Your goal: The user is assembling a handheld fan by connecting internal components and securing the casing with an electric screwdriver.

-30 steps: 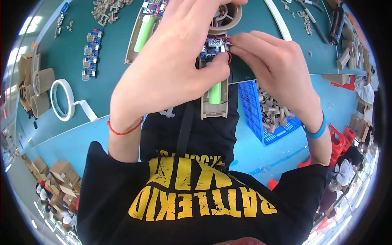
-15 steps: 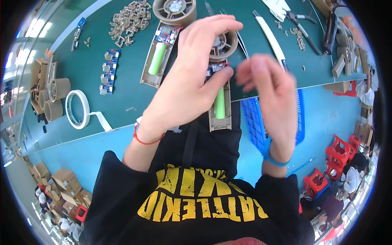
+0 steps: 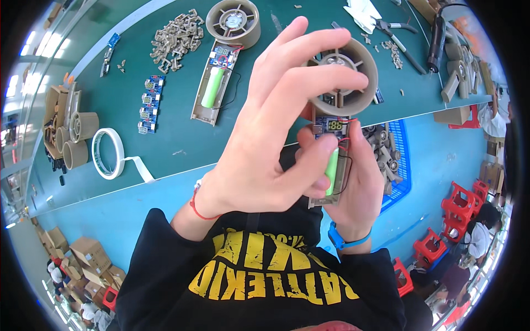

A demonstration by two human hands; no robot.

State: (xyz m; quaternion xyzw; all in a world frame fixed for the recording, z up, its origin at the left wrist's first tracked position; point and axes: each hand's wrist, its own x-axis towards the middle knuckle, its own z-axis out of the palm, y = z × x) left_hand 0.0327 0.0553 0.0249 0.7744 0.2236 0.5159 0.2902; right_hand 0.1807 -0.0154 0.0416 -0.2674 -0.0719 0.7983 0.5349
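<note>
An open handheld fan is held up off the table in both hands. It has a round brown-grey head with spokes, a small blue circuit board with a display, and a green battery in its handle shell. My right hand is closed around the handle from behind and the right. My left hand reaches across from the left. Its upper fingers curve over the head and its thumb presses by the board and battery. Part of the handle is hidden behind the fingers.
A second open fan lies on the green table. Further left are circuit boards, small brown parts and a tape roll. Pliers lie at the far right. A blue basket of parts stands below the table edge.
The fan has come up off the table edge and moved right. My right hand, free and blurred before, now grips its handle. My left hand has moved right along with it.
</note>
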